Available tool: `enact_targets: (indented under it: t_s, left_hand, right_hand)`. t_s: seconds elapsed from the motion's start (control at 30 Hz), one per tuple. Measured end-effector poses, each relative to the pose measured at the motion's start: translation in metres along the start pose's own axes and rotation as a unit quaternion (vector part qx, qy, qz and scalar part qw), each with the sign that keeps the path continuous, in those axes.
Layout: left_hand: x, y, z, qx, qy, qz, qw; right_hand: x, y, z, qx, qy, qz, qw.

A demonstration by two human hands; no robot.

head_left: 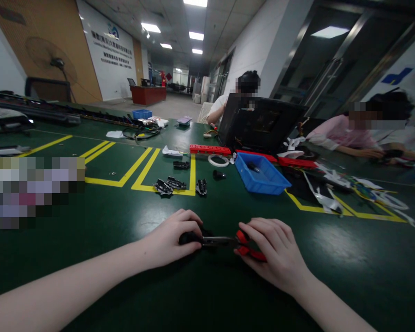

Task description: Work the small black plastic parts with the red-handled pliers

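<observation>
Nearest, the person's left hand point(174, 235) pinches a black part point(189, 237) between thumb and fingers, at nine o'clock from the red-handled pliers point(242, 239). At three o'clock the right hand point(275, 253) is curled around the handles. The tool's metal nose points to nine o'clock and meets the black part, or comes very close to it; the left fingers hide the exact contact.

The work seems to be mid-step, since part and tool are both in hand over the green table point(124, 207). What has been done to the part cannot be made out.

Farther off, toward ten and eleven o'clock, lie four black pieces point(201, 187), three near the close edge of a yellow outline point(163, 190) and one beyond. Whether they are finished or waiting cannot be told. Between twelve and one stands a blue bin point(268, 186) with a small dark item point(253, 167) inside.

Beyond it, near twelve, is a large black case point(263, 122) with a co-worker point(220, 109) behind; another's pink sleeve point(337, 131) shows between one and two.
</observation>
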State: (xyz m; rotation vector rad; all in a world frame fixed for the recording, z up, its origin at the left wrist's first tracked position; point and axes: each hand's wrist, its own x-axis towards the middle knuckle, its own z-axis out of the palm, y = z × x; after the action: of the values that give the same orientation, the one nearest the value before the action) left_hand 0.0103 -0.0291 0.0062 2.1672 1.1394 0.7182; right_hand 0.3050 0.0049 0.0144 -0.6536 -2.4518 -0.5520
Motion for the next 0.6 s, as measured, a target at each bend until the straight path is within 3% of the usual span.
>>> enact_targets:
  t_s: [0.43,0.53,0.6]
  left_hand:
    - [0.0,0.009,-0.005,0.001,-0.007,-0.023,1.0]
    - [-0.001,0.012,-0.003,0.01,0.025,-0.026,0.999]
    - [-0.004,0.016,-0.005,0.005,0.076,-0.014,0.997]
  right_hand:
    - [0.002,0.004,-0.001,-0.001,0.018,0.031,0.999]
    - [0.001,0.008,-0.002,-0.004,0.012,0.038,0.999]
    - [0.0,0.011,-0.002,-0.006,0.003,0.051,0.999]
